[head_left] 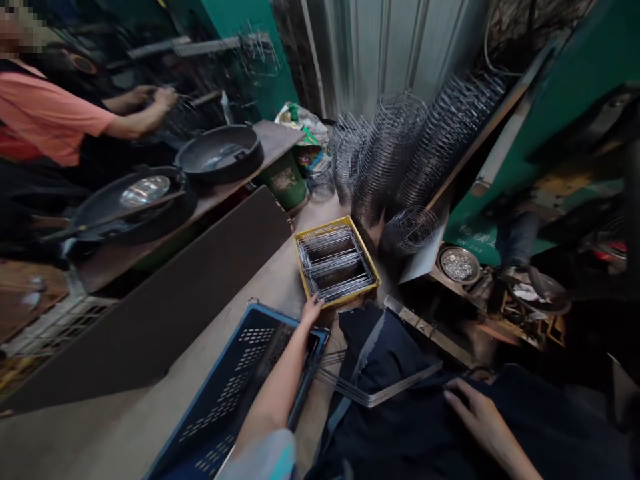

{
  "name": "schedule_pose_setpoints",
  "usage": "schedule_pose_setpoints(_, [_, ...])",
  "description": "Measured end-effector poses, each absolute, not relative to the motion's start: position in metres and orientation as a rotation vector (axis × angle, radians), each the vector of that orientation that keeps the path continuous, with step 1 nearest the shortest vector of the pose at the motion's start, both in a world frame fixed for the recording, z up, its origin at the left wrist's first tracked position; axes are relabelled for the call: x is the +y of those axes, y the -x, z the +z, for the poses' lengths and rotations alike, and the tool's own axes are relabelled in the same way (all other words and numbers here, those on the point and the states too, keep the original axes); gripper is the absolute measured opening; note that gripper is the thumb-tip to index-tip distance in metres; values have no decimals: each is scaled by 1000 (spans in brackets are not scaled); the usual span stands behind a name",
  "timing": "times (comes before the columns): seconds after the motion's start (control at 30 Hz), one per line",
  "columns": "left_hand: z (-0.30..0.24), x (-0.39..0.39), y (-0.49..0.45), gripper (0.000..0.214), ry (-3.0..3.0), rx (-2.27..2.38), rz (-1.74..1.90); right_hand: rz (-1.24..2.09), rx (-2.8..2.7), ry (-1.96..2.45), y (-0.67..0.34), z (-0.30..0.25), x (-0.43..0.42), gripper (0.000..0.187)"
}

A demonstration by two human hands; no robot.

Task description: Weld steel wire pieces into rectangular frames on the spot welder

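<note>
My left hand (311, 311) reaches forward to the near edge of a yellow crate (302, 277) on the floor, its fingers at the wire frames (334, 261) stacked inside. Whether the fingers grip a frame is unclear. My right hand (475, 413) lies flat and open on the dark cloth over my lap (400, 413). A bundle of flat wire frames (360, 393) rests across my lap between the two hands.
A blue plastic crate (235, 393) lies under my left arm. Stacks of round wire racks (400, 153) lean at the back. A green machine (540, 133) stands right. At left, a person in an orange shirt (45, 113) works at a bench with dark pans (220, 153).
</note>
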State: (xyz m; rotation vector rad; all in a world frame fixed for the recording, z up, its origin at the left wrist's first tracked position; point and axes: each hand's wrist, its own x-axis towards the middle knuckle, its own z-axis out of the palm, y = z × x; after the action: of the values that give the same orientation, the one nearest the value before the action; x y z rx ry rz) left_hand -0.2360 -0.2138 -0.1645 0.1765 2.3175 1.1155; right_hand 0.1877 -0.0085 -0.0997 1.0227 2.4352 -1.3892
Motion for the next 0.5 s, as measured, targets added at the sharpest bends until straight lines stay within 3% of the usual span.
schedule_pose_setpoints(0.17, [-106,-248,157,38,-638,1962,984,-1315,2487,-984,-184,-83,5,31])
schedule_pose_setpoints(0.33, [-43,-257,86,27,-1323,1716,767,-1243,2594,-1003,-182,-54,9,27])
schedule_pose_setpoints(0.5, [-33,-246,71,20,-1195,1795,739,-1182,2653,-1171,-210,-25,22,25])
